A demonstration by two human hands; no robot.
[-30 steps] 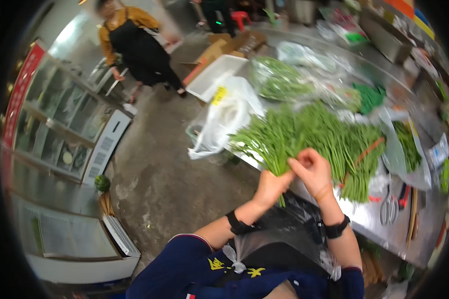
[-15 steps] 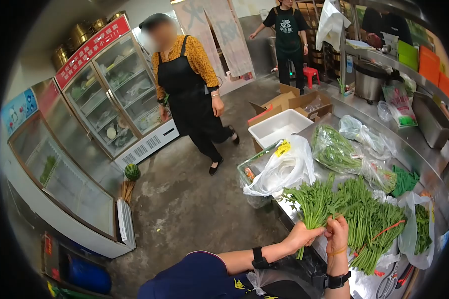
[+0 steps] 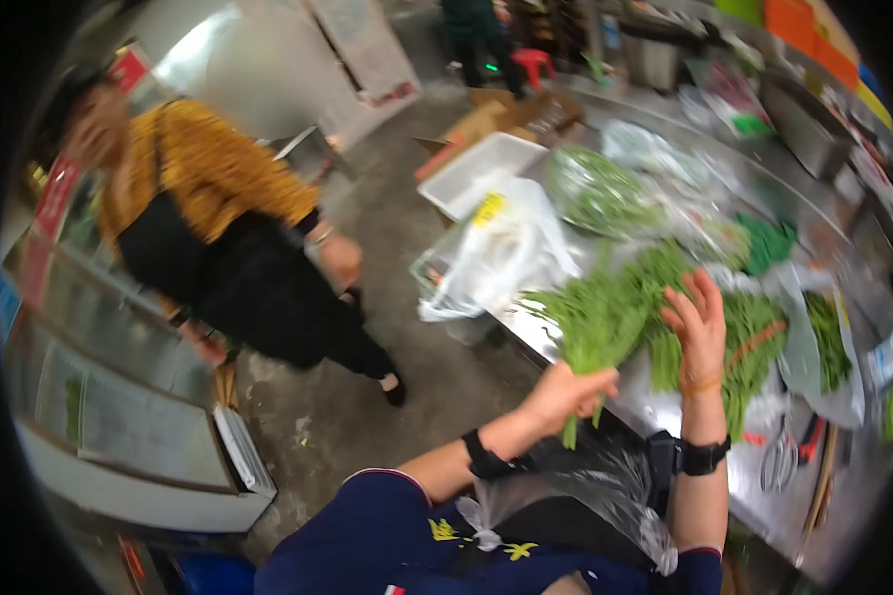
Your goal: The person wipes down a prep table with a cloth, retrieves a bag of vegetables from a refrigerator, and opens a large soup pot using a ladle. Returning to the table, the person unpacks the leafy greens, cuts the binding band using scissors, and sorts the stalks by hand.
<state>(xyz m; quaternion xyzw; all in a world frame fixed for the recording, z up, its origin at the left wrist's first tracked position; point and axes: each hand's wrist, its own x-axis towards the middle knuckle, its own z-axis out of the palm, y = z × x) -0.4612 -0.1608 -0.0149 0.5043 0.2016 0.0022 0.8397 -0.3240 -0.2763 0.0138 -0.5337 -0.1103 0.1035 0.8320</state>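
Note:
My left hand (image 3: 571,393) is closed around the stems of a bunch of leafy greens (image 3: 597,322), whose leaves fan out above the table's near edge. My right hand (image 3: 699,327) is raised just right of that bunch, fingers apart and nothing in them. A rubber band (image 3: 702,384) circles the right wrist. Beneath and beyond the right hand, more greens (image 3: 749,382) lie on the metal table, with an orange-red strip (image 3: 759,340) across them. Scissors (image 3: 779,458) rest near the table's front edge.
A white plastic bag (image 3: 511,243), a white tub (image 3: 486,169) and bagged greens (image 3: 600,193) stand along the table's far side. A clear bag of greens (image 3: 829,342) lies at right. On the floor at left, a person in a black apron (image 3: 253,288) is close by.
My right hand has come away from the bunch and opened, while my left keeps its grip. The view has shifted, and the person in the yellow top appears nearer.

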